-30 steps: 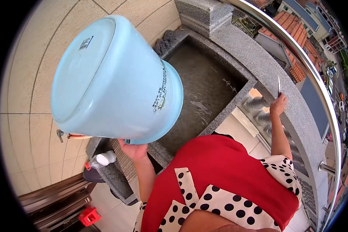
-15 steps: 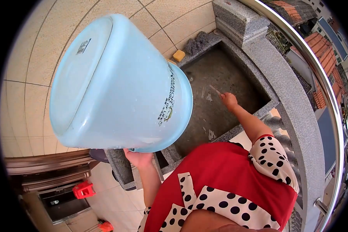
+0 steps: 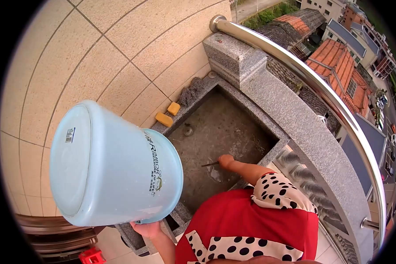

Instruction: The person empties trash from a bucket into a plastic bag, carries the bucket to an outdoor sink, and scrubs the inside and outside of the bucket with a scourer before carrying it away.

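A large light blue bucket (image 3: 119, 169) with printed lettering is tipped on its side, its mouth facing the stone sink (image 3: 255, 94). At its lower rim, my left hand (image 3: 147, 229) grips the edge, with part of the fingers hidden behind the plastic. My right hand (image 3: 226, 161) is low over the sink, closed around a thin, dark, stick-like tool (image 3: 210, 164) whose exact kind I cannot make out. Wet patches and pale streaks show on the sink floor. A round drain piece (image 3: 188, 129) sits in the sink near the bucket's mouth.
Two yellow soap-like blocks (image 3: 164, 119) and a dark grey clump (image 3: 190, 93) lie on the sink's ledge by the tiled wall (image 3: 132, 57). A stone balustrade (image 3: 303, 119) with a metal rail (image 3: 312, 75) runs along the right. A red object (image 3: 91, 256) is at lower left.
The view has shifted, showing more wall and railing. The bucket sits lower and further left in view. My right hand has moved nearer my body, and its tool now points toward the bucket.
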Motion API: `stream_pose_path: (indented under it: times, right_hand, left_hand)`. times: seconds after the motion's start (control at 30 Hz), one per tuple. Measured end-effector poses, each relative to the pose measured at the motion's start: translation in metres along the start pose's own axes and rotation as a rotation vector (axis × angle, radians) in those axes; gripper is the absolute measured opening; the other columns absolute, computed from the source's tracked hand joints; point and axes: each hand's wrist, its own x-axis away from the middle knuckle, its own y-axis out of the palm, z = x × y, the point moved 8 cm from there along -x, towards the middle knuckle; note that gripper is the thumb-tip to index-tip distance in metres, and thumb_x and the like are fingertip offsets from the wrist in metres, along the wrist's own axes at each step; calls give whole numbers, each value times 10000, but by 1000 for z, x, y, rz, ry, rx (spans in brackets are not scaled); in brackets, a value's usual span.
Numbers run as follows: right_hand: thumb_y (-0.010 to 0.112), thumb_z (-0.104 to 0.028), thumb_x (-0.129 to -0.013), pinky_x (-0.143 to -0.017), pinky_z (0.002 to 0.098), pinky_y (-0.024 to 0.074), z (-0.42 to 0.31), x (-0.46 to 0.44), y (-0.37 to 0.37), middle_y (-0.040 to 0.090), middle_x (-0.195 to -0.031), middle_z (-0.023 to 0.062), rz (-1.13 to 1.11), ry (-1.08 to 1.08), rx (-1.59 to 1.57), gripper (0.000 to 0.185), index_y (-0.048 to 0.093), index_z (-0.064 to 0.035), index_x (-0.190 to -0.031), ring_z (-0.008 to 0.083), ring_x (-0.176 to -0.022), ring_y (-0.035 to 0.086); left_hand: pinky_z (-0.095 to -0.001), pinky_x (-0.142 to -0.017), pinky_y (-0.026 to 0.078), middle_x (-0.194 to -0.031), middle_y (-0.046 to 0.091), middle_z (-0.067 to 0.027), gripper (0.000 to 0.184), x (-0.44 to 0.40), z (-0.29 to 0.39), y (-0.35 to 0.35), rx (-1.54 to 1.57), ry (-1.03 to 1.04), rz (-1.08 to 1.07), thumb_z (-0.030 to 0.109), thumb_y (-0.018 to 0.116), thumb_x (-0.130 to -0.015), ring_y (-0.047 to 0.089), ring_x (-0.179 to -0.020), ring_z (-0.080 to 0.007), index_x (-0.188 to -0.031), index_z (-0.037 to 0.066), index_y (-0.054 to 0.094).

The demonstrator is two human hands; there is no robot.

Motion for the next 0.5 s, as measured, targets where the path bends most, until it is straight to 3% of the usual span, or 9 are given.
stream_pose_path:
  times: [0.07, 0.17, 0.2, 0.43, 0.5]
  right_hand:
    - [642, -178, -724, -817, 399, 522, 2, 8, -19, 673, -1000, 114, 75, -14, 17, 294, 664, -122, -1012, 294, -985, 641]
    - [569, -173, -771, -753, 420, 529, 21, 16, -31, 678, -920, 130, 262, -94, -2, 241, 668, -143, -988, 304, -889, 661]
    - [574, -176, -765, -747, 426, 528, 31, 16, -29, 678, -903, 131, 263, -35, -36, 224, 675, -143, -962, 306, -878, 661]
    - [574, -202, -788, -753, 440, 520, 44, 4, -18, 668, -863, 152, 372, 58, -134, 184, 681, -131, -919, 343, -869, 643]
    - [594, -220, -790, -753, 441, 518, 41, 3, -15, 665, -876, 159, 354, 32, -139, 183, 675, -122, -920, 357, -863, 638]
  left_hand:
    - [-521, -1092, 210, -1397, 434, -103, 487, 1, 4, 3, 3, 1, -10, 301, 481, -877, 357, -1293, -301, -1301, 62, 481]
    - [-523, -1090, 214, -1400, 429, -106, 484, 5, 11, 6, -14, 85, 17, 300, 474, -887, 355, -1295, -304, -1305, 57, 475]
    - [-524, -1089, 215, -1403, 426, -107, 484, 6, 16, 7, -21, 131, 29, 300, 470, -890, 354, -1297, -305, -1307, 55, 472]
    - [-544, -1082, 212, -1389, 436, -120, 480, 4, 28, 12, -32, 8, -356, 275, 462, -872, 356, -1292, -315, -1290, 43, 486]
    - [-526, -1069, 251, -1353, 466, -116, 462, 5, 36, 2, -23, 71, -280, 273, 471, -869, 386, -1264, -306, -1265, 38, 499]
